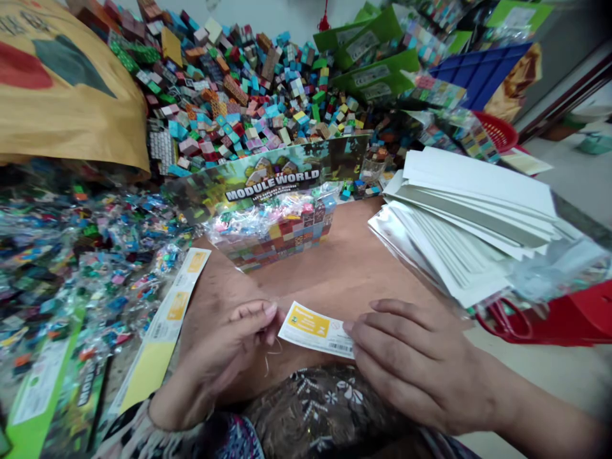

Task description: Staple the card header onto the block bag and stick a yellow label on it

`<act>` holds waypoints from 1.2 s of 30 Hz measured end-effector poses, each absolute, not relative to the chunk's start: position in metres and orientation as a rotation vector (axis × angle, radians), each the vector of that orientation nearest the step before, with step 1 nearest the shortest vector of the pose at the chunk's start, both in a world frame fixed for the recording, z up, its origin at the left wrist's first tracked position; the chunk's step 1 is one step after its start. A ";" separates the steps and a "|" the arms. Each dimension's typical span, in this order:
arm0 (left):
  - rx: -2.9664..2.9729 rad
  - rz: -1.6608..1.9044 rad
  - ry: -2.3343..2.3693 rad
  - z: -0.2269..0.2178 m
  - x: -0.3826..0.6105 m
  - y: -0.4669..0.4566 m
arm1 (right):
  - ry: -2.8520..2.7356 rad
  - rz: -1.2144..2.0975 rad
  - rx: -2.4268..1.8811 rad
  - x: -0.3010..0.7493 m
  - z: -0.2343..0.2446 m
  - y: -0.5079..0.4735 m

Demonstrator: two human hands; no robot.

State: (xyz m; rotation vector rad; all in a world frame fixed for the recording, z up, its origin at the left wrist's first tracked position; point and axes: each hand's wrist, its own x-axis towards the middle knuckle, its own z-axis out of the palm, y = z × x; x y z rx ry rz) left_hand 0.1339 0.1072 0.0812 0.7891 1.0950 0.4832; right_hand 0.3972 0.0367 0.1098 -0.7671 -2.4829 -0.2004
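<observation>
In the head view, a white and yellow label (306,326) with a barcode is pinched at its right end by my right hand (406,357). My left hand (239,344) is closed, thumb against the curled fingers, just left of the label's other end. A thin pale strand hangs below those fingertips; what they pinch is too small to make out. Beyond both hands stands an open printed box (301,239), its raised panel reading "MODULE WORLD", with clear bags of small colourful pieces (262,220) in it.
Strips of similar labels (165,325) lie to the left beside heaped bagged pieces (109,261). Loose toy blocks (258,83) pile up at the back. White flat sheets (473,217) are stacked on the right, above a red container (554,315). A yellow sack (71,108) stands at back left.
</observation>
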 end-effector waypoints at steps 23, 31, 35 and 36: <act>1.055 0.712 1.333 0.099 0.138 0.117 | -1.483 0.976 -1.335 0.392 0.079 0.045; 1.306 0.731 1.349 0.106 0.145 0.116 | -1.101 1.341 -1.251 0.380 0.065 0.070; 1.618 0.730 1.439 0.112 0.149 0.116 | -1.163 1.250 -1.263 0.389 0.074 0.078; 1.728 0.748 1.458 0.114 0.151 0.117 | -1.183 1.211 -1.255 0.392 0.077 0.081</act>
